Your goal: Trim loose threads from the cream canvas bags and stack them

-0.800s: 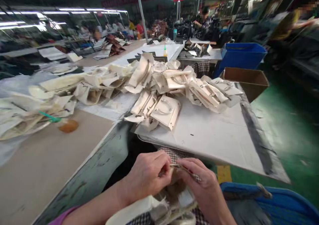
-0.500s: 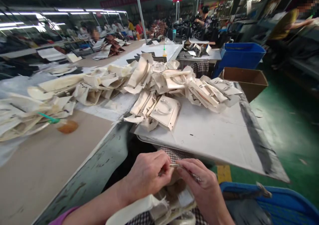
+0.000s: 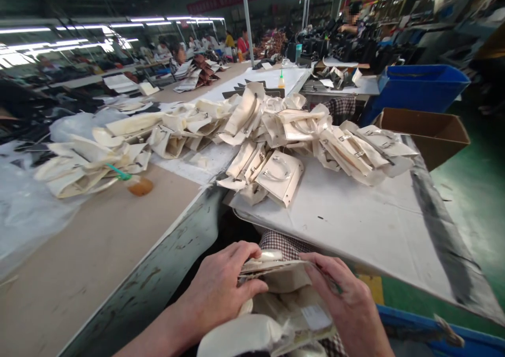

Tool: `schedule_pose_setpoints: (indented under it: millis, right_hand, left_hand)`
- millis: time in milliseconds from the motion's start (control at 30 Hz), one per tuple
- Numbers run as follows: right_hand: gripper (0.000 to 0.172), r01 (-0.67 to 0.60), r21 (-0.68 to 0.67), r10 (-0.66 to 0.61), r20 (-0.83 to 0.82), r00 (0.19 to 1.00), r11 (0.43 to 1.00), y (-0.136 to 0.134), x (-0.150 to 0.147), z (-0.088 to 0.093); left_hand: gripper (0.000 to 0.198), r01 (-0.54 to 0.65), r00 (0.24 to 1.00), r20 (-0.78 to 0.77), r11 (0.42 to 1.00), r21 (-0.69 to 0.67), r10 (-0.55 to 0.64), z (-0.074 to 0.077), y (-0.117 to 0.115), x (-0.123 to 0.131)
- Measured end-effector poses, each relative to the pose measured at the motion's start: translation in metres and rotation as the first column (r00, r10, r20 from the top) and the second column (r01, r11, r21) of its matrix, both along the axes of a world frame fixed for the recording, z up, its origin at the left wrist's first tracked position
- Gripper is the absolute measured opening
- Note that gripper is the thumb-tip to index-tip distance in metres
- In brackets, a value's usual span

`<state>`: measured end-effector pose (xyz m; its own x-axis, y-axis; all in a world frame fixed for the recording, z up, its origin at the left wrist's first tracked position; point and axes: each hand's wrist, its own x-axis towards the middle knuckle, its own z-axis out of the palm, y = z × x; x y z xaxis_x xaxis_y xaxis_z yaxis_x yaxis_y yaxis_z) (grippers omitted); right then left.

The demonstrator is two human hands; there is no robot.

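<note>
Both my hands hold a cream bag piece (image 3: 278,278) over my lap, below the edge of the white table (image 3: 355,225). My left hand (image 3: 219,288) is closed on the piece's left edge, thumb on top. My right hand (image 3: 351,304) grips its right side with curled fingers. More cream pieces (image 3: 252,333) lie stacked under it on checked cloth. A pile of cream bag parts (image 3: 276,136) with metal handles covers the table ahead.
A tan workbench (image 3: 90,257) runs along the left, with a small brown brush pot (image 3: 138,186) and clear plastic. A cardboard box (image 3: 426,128) and blue bin (image 3: 418,86) stand at right; another blue bin (image 3: 437,336) is beside my knee. People work at benches behind.
The view has shifted left and down a little. The cream piece has turned flatter between my hands, and my fingers have gone from pinching a small edge to holding its sides.
</note>
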<state>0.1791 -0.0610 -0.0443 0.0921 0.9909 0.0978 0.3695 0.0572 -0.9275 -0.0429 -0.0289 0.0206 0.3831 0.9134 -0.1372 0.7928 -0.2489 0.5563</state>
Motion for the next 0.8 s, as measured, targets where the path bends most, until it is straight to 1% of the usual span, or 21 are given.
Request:
schedule_pose_setpoints:
  millis: [67, 133, 200, 300, 400, 500, 567, 733, 800]
  right_hand:
    - [0.022, -0.004, -0.081, 0.004, 0.0, 1.0, 0.997, -0.003, 0.002, 0.001]
    - [0.027, -0.001, -0.139, 0.002, 0.009, 1.0, 0.99, -0.004, 0.004, 0.001]
    - [0.029, 0.005, -0.152, -0.004, 0.008, 1.0, 0.988, -0.005, 0.004, 0.0]
    - [0.03, 0.007, -0.157, -0.011, -0.029, 1.0, 0.988, -0.006, 0.002, -0.003]
    - [0.03, 0.002, -0.213, -0.019, -0.076, 0.997, 0.977, -0.007, 0.001, -0.004]
    - [0.029, 0.006, -0.214, -0.023, -0.075, 0.997, 0.977, -0.008, 0.002, -0.005]
    - [0.028, 0.006, -0.207, -0.019, -0.063, 0.998, 0.978, -0.008, 0.003, -0.006]
    - [0.027, -0.003, -0.197, -0.009, -0.061, 0.998, 0.98, -0.009, 0.002, -0.006]
    - [0.027, -0.012, -0.188, 0.0, -0.067, 0.998, 0.982, -0.009, 0.001, -0.006]
  left_hand:
    - [0.021, -0.06, 0.996, 0.068, 0.998, 0.011, 0.059, -0.007, -0.012, -0.008]
    - [0.016, -0.075, 0.981, 0.183, 0.996, 0.051, 0.065, -0.016, -0.02, -0.012]
    - [0.015, -0.072, 0.957, 0.288, 0.994, 0.081, 0.046, -0.023, -0.023, -0.015]
    - [0.015, -0.074, 0.922, 0.383, 0.996, 0.044, 0.052, -0.026, -0.022, -0.016]
    - [0.012, -0.071, 0.908, 0.412, 0.997, -0.038, 0.08, -0.022, -0.019, -0.018]
    - [0.009, -0.076, 0.91, 0.402, 0.994, -0.084, 0.104, -0.022, -0.018, -0.019]
    - [0.009, -0.087, 0.907, 0.407, 0.994, -0.072, 0.109, -0.024, -0.019, -0.02]
    - [0.008, -0.124, 0.881, 0.465, 0.991, 0.058, 0.083, -0.034, -0.018, -0.02]
    - [0.009, -0.147, 0.88, 0.463, 0.987, 0.061, 0.102, -0.034, -0.016, -0.022]
